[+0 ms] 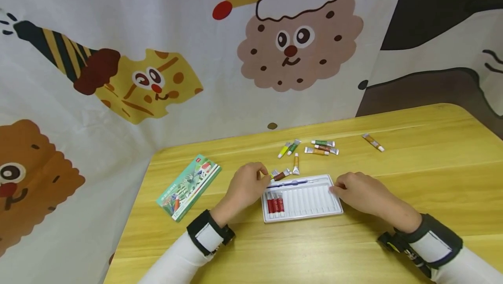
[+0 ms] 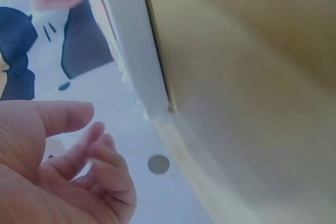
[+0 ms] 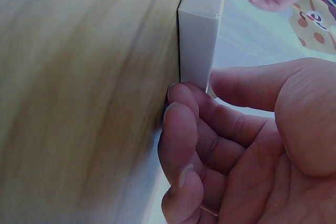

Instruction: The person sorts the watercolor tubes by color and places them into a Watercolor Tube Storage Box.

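A white paint tray [image 1: 310, 201] lies on the table, its slots holding a few red paint tubes [image 1: 275, 204] at the left end. Along its top groove lies a blue paintbrush [image 1: 288, 184]. At the tray's right edge my right hand [image 1: 359, 192] pinches the rim; the right wrist view shows thumb and forefinger at the corner of the tray [image 3: 197, 40]. My left hand [image 1: 245, 188] is by the upper left corner, next to a brown paint tube [image 1: 281, 175] and a partly hidden yellow one. In the left wrist view its fingers are loosely bent, with nothing seen between them.
Behind the tray lie several loose paint tubes: yellow [image 1: 284, 150], green [image 1: 293, 147], ochre [image 1: 296, 164] and others. One brownish tube [image 1: 373, 142] sits farther right. A green paint box [image 1: 189, 187] lies at the left. A printed curtain [image 1: 220, 114] hangs behind the table.
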Demonstrator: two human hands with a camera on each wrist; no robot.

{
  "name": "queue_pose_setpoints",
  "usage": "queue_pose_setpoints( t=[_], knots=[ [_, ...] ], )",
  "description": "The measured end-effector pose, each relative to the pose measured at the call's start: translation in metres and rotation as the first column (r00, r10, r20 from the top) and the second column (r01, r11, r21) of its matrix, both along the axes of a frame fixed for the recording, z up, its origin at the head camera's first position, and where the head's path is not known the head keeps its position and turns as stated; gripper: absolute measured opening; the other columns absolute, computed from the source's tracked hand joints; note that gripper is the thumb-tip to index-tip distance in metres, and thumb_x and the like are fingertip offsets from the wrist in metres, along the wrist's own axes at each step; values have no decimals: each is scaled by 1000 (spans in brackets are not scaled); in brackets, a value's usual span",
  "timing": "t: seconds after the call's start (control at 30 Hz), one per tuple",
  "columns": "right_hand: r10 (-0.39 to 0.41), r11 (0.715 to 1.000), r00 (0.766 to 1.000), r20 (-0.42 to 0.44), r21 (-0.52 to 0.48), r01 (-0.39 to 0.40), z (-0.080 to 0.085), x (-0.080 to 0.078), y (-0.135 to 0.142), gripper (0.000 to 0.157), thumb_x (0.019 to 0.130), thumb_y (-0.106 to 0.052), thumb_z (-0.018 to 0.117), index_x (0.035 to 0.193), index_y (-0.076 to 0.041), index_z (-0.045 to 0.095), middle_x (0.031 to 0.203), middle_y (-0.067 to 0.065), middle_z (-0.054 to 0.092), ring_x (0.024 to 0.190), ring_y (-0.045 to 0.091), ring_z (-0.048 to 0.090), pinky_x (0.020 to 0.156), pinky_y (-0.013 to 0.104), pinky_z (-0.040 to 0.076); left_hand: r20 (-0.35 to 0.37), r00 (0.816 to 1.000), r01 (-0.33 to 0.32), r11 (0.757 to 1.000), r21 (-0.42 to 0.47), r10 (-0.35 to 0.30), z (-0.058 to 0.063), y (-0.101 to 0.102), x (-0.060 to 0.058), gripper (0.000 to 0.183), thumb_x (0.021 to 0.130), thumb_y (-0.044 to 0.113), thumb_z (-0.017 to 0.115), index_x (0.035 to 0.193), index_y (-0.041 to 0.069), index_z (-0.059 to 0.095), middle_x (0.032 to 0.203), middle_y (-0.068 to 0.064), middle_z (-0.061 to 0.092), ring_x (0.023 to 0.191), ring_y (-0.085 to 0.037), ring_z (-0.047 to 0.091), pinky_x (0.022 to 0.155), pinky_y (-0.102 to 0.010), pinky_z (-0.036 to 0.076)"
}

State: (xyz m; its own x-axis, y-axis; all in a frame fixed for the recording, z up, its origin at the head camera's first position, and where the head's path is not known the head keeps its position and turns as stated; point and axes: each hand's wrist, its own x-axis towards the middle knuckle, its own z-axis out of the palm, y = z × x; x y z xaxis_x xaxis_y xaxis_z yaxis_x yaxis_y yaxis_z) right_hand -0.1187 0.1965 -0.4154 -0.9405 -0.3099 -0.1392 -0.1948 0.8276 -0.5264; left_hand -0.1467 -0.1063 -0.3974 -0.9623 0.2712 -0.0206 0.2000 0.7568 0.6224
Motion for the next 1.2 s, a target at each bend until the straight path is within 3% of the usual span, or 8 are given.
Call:
queue_pose_setpoints(
  t=[0.1,0.3,0.4,0.57,0.8,1.03,1.2],
  knots=[
    [0,1000,1000,2,2,0,0,0,0,30,101,-20,68,73,-16,60,62,-4,44,56,13,43,54,28,31,-31,999,24,999,-27,-24,1,-2,-10,17,100,17,71,111,5,75,82,-2,59,67,-15,52,57,-29,43],
    [-4,1000,1000,15,6,4,1,0,0,29,102,-20,68,74,-16,60,63,-4,44,56,13,43,54,29,31,60,997,58,995,-87,-53,-1,-6,-29,30,100,20,72,123,1,74,98,-6,69,77,-18,59,67,-33,49],
    [-5,1000,1000,14,5,5,1,0,0,29,102,-20,68,74,-16,60,62,-4,44,56,13,44,54,29,31,110,993,61,993,-106,-49,-2,-7,-35,29,99,22,74,119,2,76,101,-8,71,81,-18,61,71,-34,52],
    [-1,1000,1000,11,2,1,1,0,-1,30,102,-20,67,73,-16,60,62,-4,44,56,13,43,54,28,31,175,983,80,992,-97,-62,-5,-7,-41,19,96,23,78,103,4,78,92,-4,71,76,-17,62,68,-32,52],
    [-3,1000,1000,18,4,3,2,0,-1,28,102,-19,67,74,-15,60,62,-4,44,56,13,43,54,28,31,200,975,116,989,-90,-97,-6,0,-44,12,96,17,76,89,8,78,78,-1,67,69,-15,58,62,-28,48],
    [-3,1000,1000,18,7,3,1,0,-1,25,102,-19,67,78,-14,63,63,-3,45,57,13,44,54,28,31,221,972,109,985,-131,-78,-4,6,-43,10,95,12,76,87,8,77,80,-2,67,70,-16,58,63,-30,49],
    [-6,1000,1000,25,12,6,1,0,-1,22,102,-19,67,80,-13,67,63,-3,46,57,13,44,54,29,32,239,970,78,989,-127,-46,-5,7,-44,18,92,10,77,75,10,71,70,-1,61,63,-15,54,57,-28,44]
  ],
)
